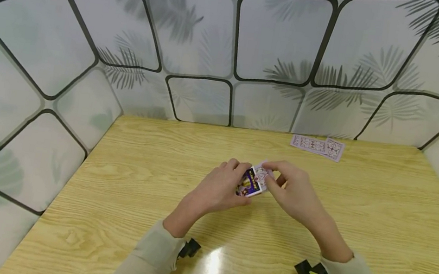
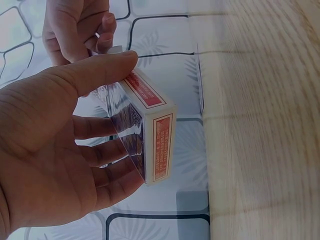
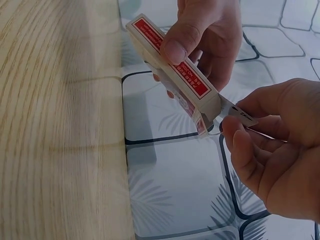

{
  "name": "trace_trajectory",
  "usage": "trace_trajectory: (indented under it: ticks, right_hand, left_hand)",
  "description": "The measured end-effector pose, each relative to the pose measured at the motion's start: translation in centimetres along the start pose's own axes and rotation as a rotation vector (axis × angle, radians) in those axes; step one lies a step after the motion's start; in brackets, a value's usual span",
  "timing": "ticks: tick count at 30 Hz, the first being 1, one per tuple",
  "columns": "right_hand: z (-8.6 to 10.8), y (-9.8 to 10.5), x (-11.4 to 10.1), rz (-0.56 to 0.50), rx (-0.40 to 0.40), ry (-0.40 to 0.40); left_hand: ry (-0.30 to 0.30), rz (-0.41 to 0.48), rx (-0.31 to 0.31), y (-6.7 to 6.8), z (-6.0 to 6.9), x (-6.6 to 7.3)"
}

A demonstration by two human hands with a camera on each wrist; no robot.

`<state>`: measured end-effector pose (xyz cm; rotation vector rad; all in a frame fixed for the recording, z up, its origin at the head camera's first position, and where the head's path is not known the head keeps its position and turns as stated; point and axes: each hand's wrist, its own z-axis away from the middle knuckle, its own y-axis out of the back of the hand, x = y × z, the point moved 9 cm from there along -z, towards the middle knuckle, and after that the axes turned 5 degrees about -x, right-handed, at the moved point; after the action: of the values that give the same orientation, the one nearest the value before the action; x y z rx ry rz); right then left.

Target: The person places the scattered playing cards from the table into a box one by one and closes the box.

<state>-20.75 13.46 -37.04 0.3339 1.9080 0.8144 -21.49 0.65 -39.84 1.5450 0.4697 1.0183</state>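
Observation:
My left hand [image 1: 216, 188] grips a playing-card box [image 1: 247, 184] over the middle of the table, thumb on one narrow side and fingers on the other. In the left wrist view the closed end of the box [image 2: 162, 147] faces the camera, with red printed labels on white. At the opposite end my right hand [image 1: 297, 195] pinches a playing card [image 3: 239, 113] between thumb and fingers. That card sticks partly out of the box's mouth. Whether it is one card or several cannot be told. A patterned back [image 1: 260, 175] shows beside the box in the head view.
Patterned cards [image 1: 311, 144] lie face down near the table's back edge, right of the middle, with one card [image 1: 334, 149] askew across their end. The wood-grain table [image 1: 149, 160] meets a patterned wall covering [image 1: 199, 99] at the back and left.

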Motion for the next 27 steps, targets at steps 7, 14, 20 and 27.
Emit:
trace_trajectory:
  ticks: [7, 14, 20, 27]
  right_hand:
    - [-0.1, -0.6, 0.0, 0.016, -0.067, -0.020]
    - [-0.1, -1.3, 0.2, 0.067, -0.146, -0.064]
    - [0.0, -1.7, -0.4, 0.094, -0.187, -0.055]
    - [0.1, -2.0, -0.9, 0.124, -0.217, -0.027]
  left_hand:
    - [-0.007, -0.005, -0.006, 0.0, 0.0, 0.1]
    - [-0.008, -0.008, -0.006, 0.0, 0.0, 0.1]
    - [-0.004, -0.002, -0.006, 0.0, 0.1, 0.1]
    - [-0.001, 0.002, -0.008, 0.0, 0.1, 0.0]
